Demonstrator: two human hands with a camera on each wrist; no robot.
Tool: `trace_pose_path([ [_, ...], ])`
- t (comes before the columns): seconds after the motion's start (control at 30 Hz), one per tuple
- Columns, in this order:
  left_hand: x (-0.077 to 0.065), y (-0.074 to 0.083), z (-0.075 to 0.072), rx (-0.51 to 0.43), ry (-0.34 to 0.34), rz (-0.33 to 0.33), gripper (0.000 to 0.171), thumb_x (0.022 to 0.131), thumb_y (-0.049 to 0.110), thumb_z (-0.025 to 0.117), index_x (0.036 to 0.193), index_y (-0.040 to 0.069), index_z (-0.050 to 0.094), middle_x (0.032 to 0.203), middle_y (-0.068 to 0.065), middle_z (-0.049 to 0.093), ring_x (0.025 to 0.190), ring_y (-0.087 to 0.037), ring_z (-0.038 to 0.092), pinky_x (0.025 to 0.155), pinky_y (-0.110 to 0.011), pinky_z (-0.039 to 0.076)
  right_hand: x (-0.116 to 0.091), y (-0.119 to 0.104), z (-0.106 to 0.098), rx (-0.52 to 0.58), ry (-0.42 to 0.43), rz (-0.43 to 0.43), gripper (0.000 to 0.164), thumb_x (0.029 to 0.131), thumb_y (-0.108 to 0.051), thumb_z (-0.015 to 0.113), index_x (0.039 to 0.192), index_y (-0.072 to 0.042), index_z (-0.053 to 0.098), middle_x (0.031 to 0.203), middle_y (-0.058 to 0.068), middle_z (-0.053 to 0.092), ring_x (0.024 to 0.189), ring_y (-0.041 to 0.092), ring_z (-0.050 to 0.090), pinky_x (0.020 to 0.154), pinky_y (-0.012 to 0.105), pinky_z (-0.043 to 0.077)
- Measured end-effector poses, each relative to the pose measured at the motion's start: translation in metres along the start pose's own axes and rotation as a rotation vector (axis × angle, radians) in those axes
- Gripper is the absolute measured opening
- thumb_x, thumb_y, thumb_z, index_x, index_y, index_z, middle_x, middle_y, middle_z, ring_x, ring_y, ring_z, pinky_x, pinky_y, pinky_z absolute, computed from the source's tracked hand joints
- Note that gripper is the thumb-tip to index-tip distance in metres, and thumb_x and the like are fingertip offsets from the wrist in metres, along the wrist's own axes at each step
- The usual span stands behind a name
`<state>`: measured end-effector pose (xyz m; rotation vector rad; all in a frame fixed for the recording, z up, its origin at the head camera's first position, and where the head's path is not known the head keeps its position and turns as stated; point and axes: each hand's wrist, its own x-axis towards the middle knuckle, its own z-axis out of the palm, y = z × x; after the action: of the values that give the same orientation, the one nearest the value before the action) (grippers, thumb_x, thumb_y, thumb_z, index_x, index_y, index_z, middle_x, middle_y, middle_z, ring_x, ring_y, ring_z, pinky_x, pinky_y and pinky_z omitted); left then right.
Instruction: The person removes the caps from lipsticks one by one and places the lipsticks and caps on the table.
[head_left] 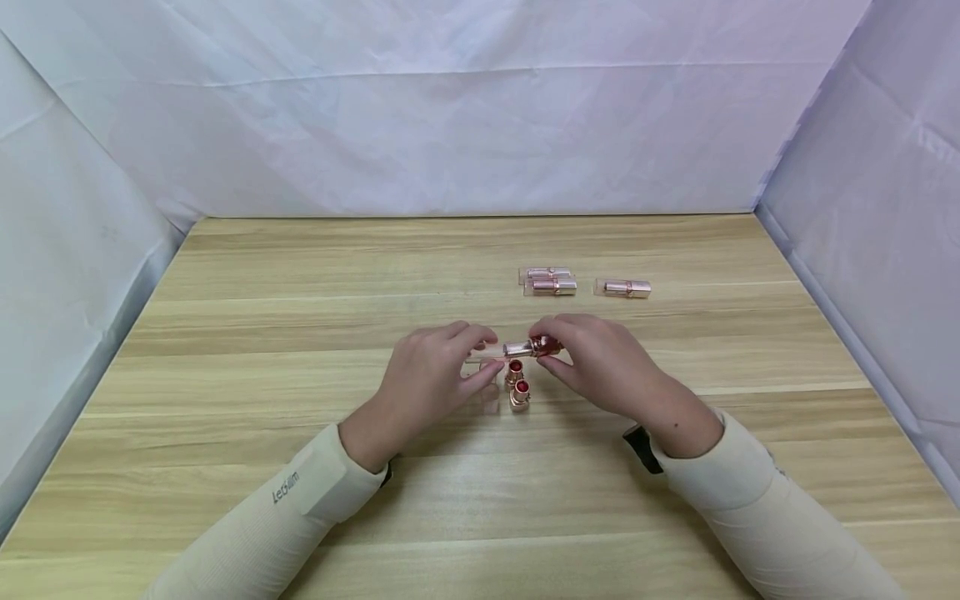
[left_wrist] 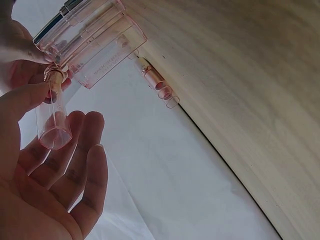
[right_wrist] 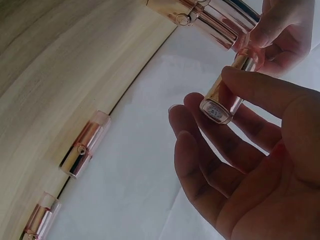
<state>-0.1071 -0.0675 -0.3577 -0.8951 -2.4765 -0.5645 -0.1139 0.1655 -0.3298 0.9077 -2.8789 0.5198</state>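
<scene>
Sleeve [head_left: 247,533] lettered "Let'slim", right fingers [head_left: 555,327] pinching lipstick [head_left: 518,349]

From where I'm standing, the lipstick [head_left: 519,348] is a slim, shiny rose-gold and silver thing, lying nearly level in the right hand [head_left: 607,358], tube towards nine o'clock, base towards three. Its squared base end carries a small label, too blurred to read. At its nine o'clock, the left hand [head_left: 427,362] pinches a clear, pink-tinged cap [left_wrist: 56,132]; whether the tube sits inside, I can't tell.
</scene>
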Motion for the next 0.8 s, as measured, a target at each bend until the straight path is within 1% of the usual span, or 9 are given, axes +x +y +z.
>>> trace_pose_path([
  [0.1, 0.000, 0.000, 0.000, 0.004, -0.004, -0.009, 0.026, 0.085, 0.032, 0.080, 0.103, 0.015, 0.072, 0.090, 0.002, 0.075, 0.070, -0.012, 0.070, 0.061, -0.031, 0.055, 0.001, 0.001, 0.000, 0.004, -0.020, 0.020, 0.025, 0.088, -0.016, 0.077, 0.111, -0.012, 0.069, 0.099, 0.000, 0.076, 0.092, 0.015, 0.072, 0.079, 0.038, 0.058],
  [0.3, 0.000, 0.000, 0.000, 0.013, 0.000, -0.014, 0.027, 0.085, 0.033, 0.080, 0.103, 0.015, 0.072, 0.088, 0.002, 0.075, 0.065, -0.012, 0.067, 0.061, -0.032, 0.054, 0.001, 0.003, 0.002, 0.002, -0.047, 0.043, 0.025, 0.088, -0.017, 0.077, 0.110, -0.013, 0.067, 0.098, 0.001, 0.075, 0.089, 0.017, 0.072, 0.075, 0.038, 0.058],
  [0.53, 0.000, 0.000, -0.001, 0.034, 0.001, -0.019, 0.027, 0.085, 0.035, 0.079, 0.105, 0.017, 0.072, 0.092, 0.003, 0.076, 0.076, -0.012, 0.071, 0.070, -0.036, 0.054, 0.002, 0.007, 0.006, 0.038, -0.065, 0.049, 0.024, 0.089, -0.019, 0.076, 0.109, -0.014, 0.065, 0.099, 0.003, 0.076, 0.089, 0.019, 0.072, 0.075, 0.040, 0.058],
  [0.6, 0.001, 0.000, -0.001, 0.037, -0.003, -0.023, 0.027, 0.085, 0.035, 0.079, 0.105, 0.017, 0.072, 0.093, 0.003, 0.077, 0.077, -0.012, 0.071, 0.072, -0.037, 0.054, 0.003, 0.008, 0.007, 0.044, -0.062, 0.055, 0.024, 0.089, -0.020, 0.077, 0.110, -0.014, 0.066, 0.102, 0.002, 0.075, 0.092, 0.019, 0.071, 0.076, 0.040, 0.057],
  [0.7, 0.001, 0.001, -0.001, 0.038, -0.007, -0.027, 0.028, 0.085, 0.035, 0.079, 0.105, 0.017, 0.072, 0.093, 0.003, 0.077, 0.076, -0.012, 0.071, 0.073, -0.037, 0.054, 0.004, 0.010, 0.008, 0.041, -0.050, 0.077, 0.025, 0.086, -0.020, 0.079, 0.109, -0.014, 0.069, 0.104, 0.003, 0.070, 0.090, 0.019, 0.064, 0.075, 0.037, 0.054],
  [0.8, 0.001, 0.000, -0.001, 0.037, -0.008, -0.026, 0.028, 0.085, 0.035, 0.079, 0.105, 0.017, 0.072, 0.093, 0.003, 0.076, 0.075, -0.012, 0.071, 0.073, -0.038, 0.054, 0.005, 0.012, 0.010, 0.036, -0.045, 0.106, 0.025, 0.085, -0.021, 0.081, 0.107, -0.014, 0.072, 0.097, 0.004, 0.063, 0.083, 0.018, 0.057, 0.070, 0.033, 0.050],
])
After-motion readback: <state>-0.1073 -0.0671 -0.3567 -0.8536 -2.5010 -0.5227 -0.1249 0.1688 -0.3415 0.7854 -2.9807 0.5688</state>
